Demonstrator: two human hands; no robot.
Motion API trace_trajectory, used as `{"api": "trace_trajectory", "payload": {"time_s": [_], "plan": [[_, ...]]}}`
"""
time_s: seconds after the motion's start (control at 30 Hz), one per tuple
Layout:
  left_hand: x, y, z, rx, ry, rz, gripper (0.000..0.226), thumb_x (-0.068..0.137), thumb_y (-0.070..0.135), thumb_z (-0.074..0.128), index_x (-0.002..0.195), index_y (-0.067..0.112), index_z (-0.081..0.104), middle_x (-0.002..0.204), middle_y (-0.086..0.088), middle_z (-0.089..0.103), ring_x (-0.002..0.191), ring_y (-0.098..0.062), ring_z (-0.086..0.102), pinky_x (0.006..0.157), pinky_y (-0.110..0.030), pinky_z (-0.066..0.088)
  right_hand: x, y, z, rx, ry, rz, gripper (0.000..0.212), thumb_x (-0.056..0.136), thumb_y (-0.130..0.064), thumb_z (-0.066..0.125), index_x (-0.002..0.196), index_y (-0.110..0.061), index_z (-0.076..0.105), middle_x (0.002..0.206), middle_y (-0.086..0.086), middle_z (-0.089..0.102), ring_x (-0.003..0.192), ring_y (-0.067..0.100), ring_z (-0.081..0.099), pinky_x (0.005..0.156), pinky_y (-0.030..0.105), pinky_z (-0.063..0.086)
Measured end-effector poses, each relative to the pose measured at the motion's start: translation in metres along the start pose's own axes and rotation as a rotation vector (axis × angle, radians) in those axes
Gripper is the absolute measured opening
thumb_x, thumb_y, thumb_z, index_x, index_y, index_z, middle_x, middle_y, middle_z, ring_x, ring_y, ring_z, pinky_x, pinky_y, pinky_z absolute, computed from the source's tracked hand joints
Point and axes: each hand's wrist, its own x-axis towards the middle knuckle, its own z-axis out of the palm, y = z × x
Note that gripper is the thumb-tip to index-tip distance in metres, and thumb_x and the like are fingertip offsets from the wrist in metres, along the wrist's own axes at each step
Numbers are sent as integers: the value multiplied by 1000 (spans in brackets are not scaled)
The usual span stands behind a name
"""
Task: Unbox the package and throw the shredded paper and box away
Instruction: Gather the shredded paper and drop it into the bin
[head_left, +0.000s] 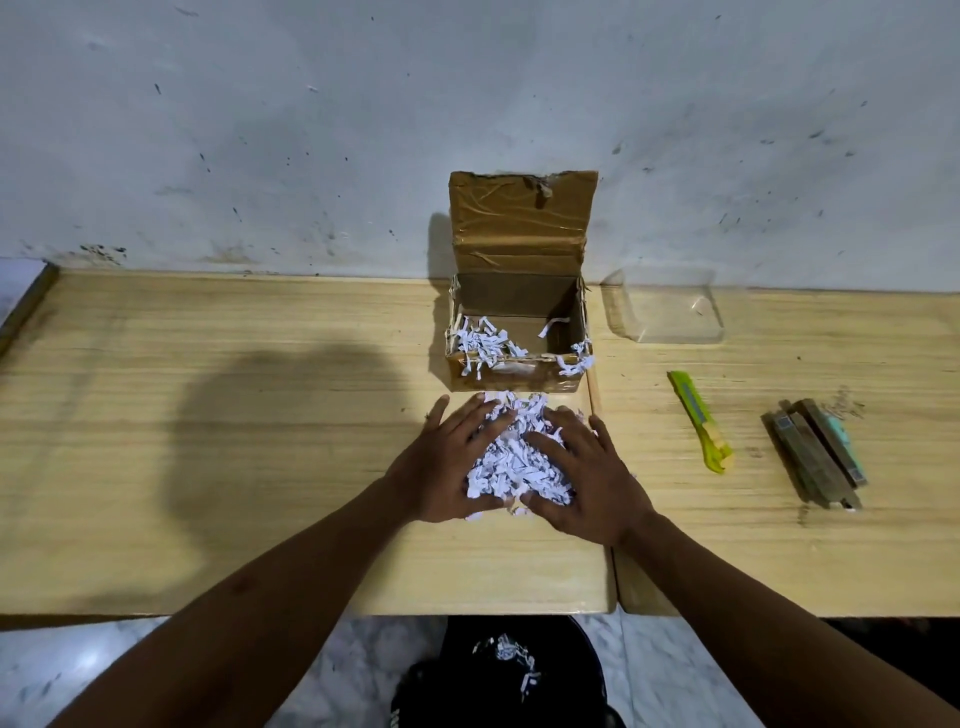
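A small brown cardboard box (517, 376) stands open against the wall, its taped lid upright. Some white paper shreds (485, 343) lie inside it at the left and over its front right corner. A larger heap of shredded paper (514, 462) lies on the wooden table (234, 441) just in front of the box. My left hand (447, 462) lies on the heap's left side and my right hand (587, 473) on its right side, fingers spread and slightly bent over the shreds, cupping the heap between them.
A black bin (566, 670) with a few shreds in it stands on the floor below the table's front edge. To the right lie a clear plastic container (670, 312), a yellow-green box cutter (701, 421) and a bundle of brown sticks (815, 457).
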Motion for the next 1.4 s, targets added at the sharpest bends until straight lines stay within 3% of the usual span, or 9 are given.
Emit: {"api": "trace_trajectory", "payload": {"time_s": [0.17,0.27,0.37,0.53,0.63,0.8,0.93,1.17,1.4], "plan": [[3,-3,9,17,67,7,82,80,60,59,146,17,37,142,-13,47,138,-31,38,114,-57,23,7,-4,7,12,51,-59,57,84,-49,63,131,-17,56,135,10,54,134,33,41,108,50,33],[6,0,9,9,131,28,71,70,45,65,132,14,51,125,-10,56,119,-30,50,95,-46,41,7,-9,8,-16,63,-49,46,83,-39,63,121,-16,59,118,9,57,117,30,49,93,44,43],[6,3,9,4,188,79,54,69,32,63,119,11,60,106,-9,59,96,-26,52,77,-35,43,5,-10,8,-16,81,-87,38,81,-31,68,114,-13,63,109,9,60,98,28,52,76,37,47],[0,11,13,-93,245,102,25,77,31,68,94,14,64,82,-2,59,71,-22,56,59,-31,48,-2,-21,6,33,131,-96,34,72,-32,67,101,-14,71,104,7,70,81,25,66,58,26,53],[-5,20,18,-163,184,51,17,84,40,61,87,23,59,81,4,63,72,-20,62,60,-33,52,-6,-28,5,69,80,-62,38,70,-36,62,99,-14,74,100,6,71,75,27,69,55,28,54],[-24,37,16,-253,143,-35,19,75,39,67,80,24,58,75,4,63,66,-23,62,53,-34,51,-23,-48,-5,168,50,-42,25,64,-30,67,87,-22,66,77,1,65,58,23,61,49,22,44],[-41,50,17,-249,104,-68,23,66,38,68,85,26,63,75,4,66,66,-25,64,53,-29,49,-45,-65,-11,223,54,-1,29,59,-31,69,85,-27,57,72,1,64,56,20,59,49,20,38],[-79,111,13,-341,172,-106,26,62,42,71,69,22,57,64,3,60,58,-22,58,54,-27,41,-103,-104,-11,368,79,119,4,74,-27,59,74,-23,57,67,2,63,59,17,58,53,22,39],[-119,174,59,-559,128,-157,18,68,32,71,77,21,60,74,5,65,67,-16,63,60,-28,51,-184,-113,5,445,85,201,36,64,-6,69,65,-26,39,61,-4,53,55,11,50,54,15,25]]}}
